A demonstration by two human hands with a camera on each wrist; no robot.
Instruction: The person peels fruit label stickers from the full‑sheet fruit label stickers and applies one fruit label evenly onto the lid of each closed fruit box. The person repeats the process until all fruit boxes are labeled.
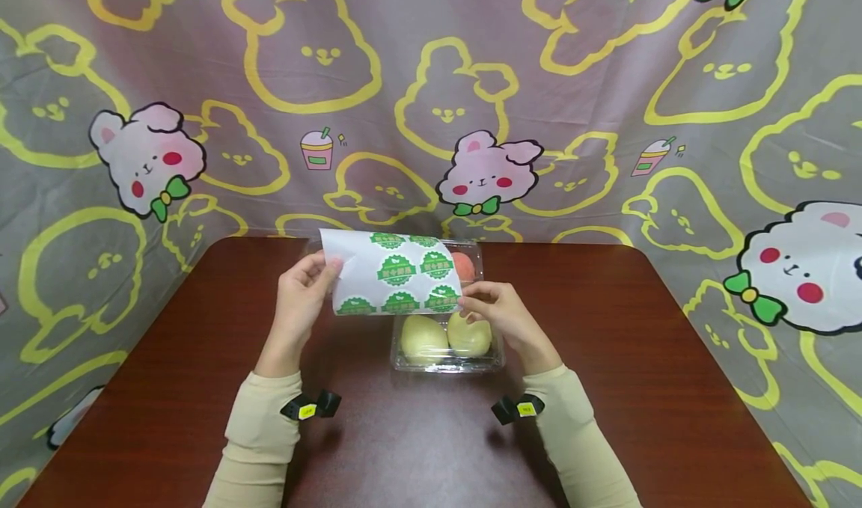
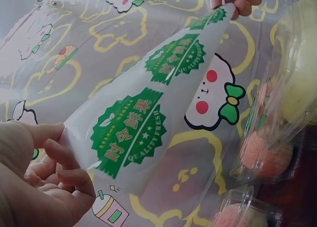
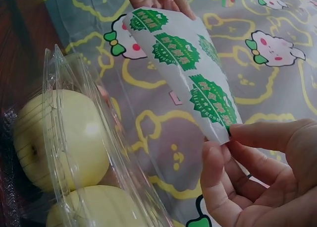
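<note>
A white sheet of round green stickers (image 1: 353, 276) is held up over the table, curved between both hands. My left hand (image 1: 301, 298) pinches its left edge between thumb and fingers. At the lower right corner, my right hand (image 1: 506, 315) pinches the sheet between thumb and fingertips. Below the sheet stands a clear plastic box (image 1: 444, 367) with pale yellow-green fruits (image 1: 424, 339) inside. Another clear box (image 1: 477, 251) behind the sheet is mostly hidden; a pinkish-orange fruit (image 1: 462, 266) shows in it. In the right wrist view the sticker sheet (image 3: 185, 83) bends toward the fingertips.
The brown table (image 1: 202, 388) extends around the boxes. A patterned cloth curtain (image 1: 404, 134) with cartoon animals hangs along the back and both sides. Each sleeved forearm wears a black wrist device with a yellow label.
</note>
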